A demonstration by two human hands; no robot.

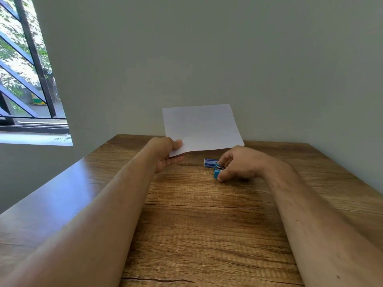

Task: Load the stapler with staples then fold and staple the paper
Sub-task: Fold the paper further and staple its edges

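My two forearms run up the wood surface (pixel 196 224) w/ nothing between them near me. Further out, my right hand (pixel 240 164) sits low on the surface, fingers curled round the small blue stapler (pixel 218 173): that grip is closed on it, thumb side near the blue end, metal top showing btwn fingers. Can't tell if the stapler is loaded or if its top is lifted; too small. Just beyond it, touching or nearly so, lies the staple box (pixel 210 162), blue/white, long axis roughly left-right.

My left hand (pixel 166 153) is level w/ the right, a bit to the left. Its grip pinches the paper (pixel 202 128) at the near-left corner, thumb on top, fingers under. Sheet is held up off the surface, flat & unfolded as far as I see, tilting away toward the wall (pixel 207 59); its near edge hangs over the box & my right knuckles.

Key relation: stapler lies right of & below the paper's near edge, mouth seemingly facing left toward my left hand. So right hand is the nearer one for stapling; paper must come down & get folded first, I'd judge. Window (pixel 27 69) far left.
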